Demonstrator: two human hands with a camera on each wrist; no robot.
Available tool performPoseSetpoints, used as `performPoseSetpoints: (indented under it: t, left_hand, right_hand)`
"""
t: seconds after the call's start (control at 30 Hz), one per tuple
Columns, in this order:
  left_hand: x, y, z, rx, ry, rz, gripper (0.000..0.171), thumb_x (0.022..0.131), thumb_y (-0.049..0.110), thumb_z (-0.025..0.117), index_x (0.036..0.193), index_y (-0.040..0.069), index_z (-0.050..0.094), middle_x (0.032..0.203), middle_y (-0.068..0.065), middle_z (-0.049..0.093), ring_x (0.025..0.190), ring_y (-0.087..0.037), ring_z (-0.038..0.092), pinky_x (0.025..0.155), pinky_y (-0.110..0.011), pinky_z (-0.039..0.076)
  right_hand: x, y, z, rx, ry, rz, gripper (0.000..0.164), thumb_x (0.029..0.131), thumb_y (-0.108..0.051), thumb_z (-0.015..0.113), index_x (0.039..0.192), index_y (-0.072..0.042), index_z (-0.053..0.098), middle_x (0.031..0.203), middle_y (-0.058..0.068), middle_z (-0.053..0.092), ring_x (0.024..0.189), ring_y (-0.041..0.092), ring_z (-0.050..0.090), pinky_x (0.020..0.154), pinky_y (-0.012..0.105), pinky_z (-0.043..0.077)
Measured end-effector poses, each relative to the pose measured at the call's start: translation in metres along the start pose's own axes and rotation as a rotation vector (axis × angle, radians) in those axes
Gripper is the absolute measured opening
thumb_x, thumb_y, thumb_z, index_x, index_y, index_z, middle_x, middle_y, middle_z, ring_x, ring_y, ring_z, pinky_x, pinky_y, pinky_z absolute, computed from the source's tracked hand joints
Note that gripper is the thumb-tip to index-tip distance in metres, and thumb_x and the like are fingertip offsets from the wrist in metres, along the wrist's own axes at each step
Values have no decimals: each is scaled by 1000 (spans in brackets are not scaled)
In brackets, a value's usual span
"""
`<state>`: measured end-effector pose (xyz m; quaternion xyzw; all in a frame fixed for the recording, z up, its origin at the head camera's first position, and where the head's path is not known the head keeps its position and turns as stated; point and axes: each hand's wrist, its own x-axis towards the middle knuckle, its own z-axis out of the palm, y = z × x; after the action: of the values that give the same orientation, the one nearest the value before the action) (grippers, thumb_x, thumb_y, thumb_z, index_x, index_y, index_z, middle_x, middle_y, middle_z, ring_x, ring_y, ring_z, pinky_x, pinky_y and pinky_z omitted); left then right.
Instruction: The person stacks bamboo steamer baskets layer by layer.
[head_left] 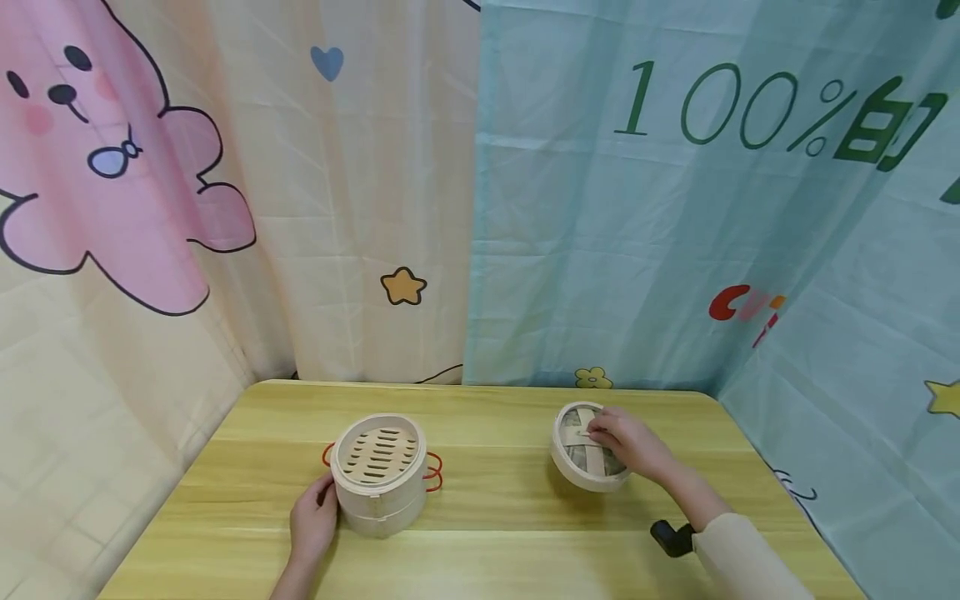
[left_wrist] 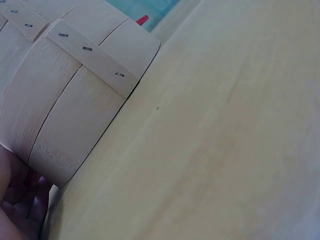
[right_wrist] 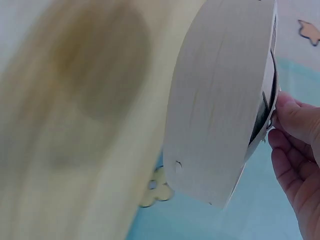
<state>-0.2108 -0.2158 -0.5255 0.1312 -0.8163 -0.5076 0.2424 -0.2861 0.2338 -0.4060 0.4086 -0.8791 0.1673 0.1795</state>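
A two-tier bamboo steamer (head_left: 379,479) without its lid stands upright left of the middle, its slotted inner floor facing up. Red loop handles (head_left: 434,472) stick out at its sides. My left hand (head_left: 313,518) is at the steamer's lower left side, its fingers curled in against the wall; in the left wrist view the fingertips are partly hidden. My right hand (head_left: 630,442) pinches the strap on top of the round steamer lid (head_left: 590,475). In the right wrist view the lid (right_wrist: 215,105) hangs above the table, with its shadow below.
The light wood-grain table (head_left: 487,562) carries both things. Printed curtains (head_left: 375,167) hang behind it and along the sides. A black device (head_left: 672,538) sits at the right wrist, by the beige sleeve (head_left: 742,554).
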Motion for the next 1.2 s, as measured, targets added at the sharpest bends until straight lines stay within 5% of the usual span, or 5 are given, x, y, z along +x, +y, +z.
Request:
performPoseSetpoints:
  t: [0.43,0.8,1.2]
  left_hand:
    - [-4,-1,1,-1,5,-10,24,84,7,48,103,-4,57,103,-20,55,97,-29,48,79,-37,35]
    - [0,2,0,-12,-15,10,25,85,9,46,104,-4,56,104,-22,54,99,-31,46,82,-42,35]
    - [1,2,2,-3,-8,17,23,84,6,46,102,-4,57,102,-21,55,97,-30,48,80,-39,36]
  right_hand:
    - [86,-46,-22,17,-8,-122,8,77,-6,59,84,-8,62,81,-1,55,75,13,48,65,27,42]
    - [151,-100,2,58,12,-248,7,79,-8,57,85,-9,62,80,-1,54,76,12,47,67,24,40]
    - [189,-142,36,115,3,-323,7,80,-9,57,84,-8,63,78,-2,54,72,11,47,65,19,38]
